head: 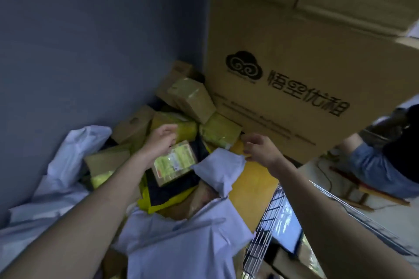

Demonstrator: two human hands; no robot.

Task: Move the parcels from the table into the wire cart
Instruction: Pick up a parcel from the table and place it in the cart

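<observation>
Far to the left of our left hand (pixel 161 140) we see a blue-grey wall (pixel 90 41), and below it pale lilac plastic mailer bags (pixel 74 149) slumped against it. Just left of the hand sit plain brown cardboard boxes (pixel 133 127), taped and tilted in the heap.

Our left hand reaches into the pile with its fingers curled over the far end of a flat black parcel (pixel 174 163), which carries a greenish printed label and lies on a yellow and black mailer (pixel 163 199). The thumb side is hidden from us, so we cannot say for certain how firmly it grips. Beyond the knuckles lie yellow-green taped parcels (pixel 192 95), wrapped shiny and tight.

Between our two hands another lilac mailer (pixel 217 170) lies crumpled on the yellow table (pixel 254 188), and a larger one (pixel 181 240) spreads nearer to us.

Our right hand (pixel 260 147) hovers with fingers loosely spread and bent, holding nothing, near a yellow-green parcel (pixel 220 129). Beyond it stands a big brown carton (pixel 283 52) printed with a cloud logo. Below our right forearm is the wire cart (pixel 267 229), its white grid wall just beside the table edge. Further right a seated person (pixel 381 161) in jeans is partly seen.
</observation>
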